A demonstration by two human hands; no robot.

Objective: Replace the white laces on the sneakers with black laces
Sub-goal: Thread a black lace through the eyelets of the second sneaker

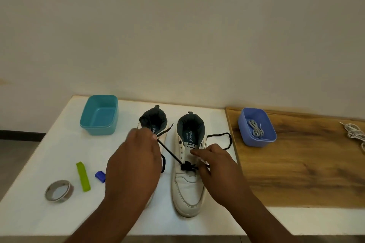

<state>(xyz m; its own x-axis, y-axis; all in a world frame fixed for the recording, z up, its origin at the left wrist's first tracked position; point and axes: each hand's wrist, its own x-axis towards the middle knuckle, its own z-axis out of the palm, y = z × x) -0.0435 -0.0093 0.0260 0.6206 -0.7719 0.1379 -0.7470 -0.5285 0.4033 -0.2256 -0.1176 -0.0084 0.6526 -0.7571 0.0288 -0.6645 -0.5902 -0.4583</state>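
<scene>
Between L hand [136,156] & R hand [215,165]: black lace [169,152]

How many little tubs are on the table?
2. A teal tub sits at the back left, beside the sneakers; a blue tub with white laces sits right, on the wooden board.

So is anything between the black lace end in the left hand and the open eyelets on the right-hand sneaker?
Nothing visible. The left hand pinches the black lace taut from the lower eyelets of the right-hand sneaker. The upper eyelets are bare; the right hand rests on the shoe's far side.
</scene>
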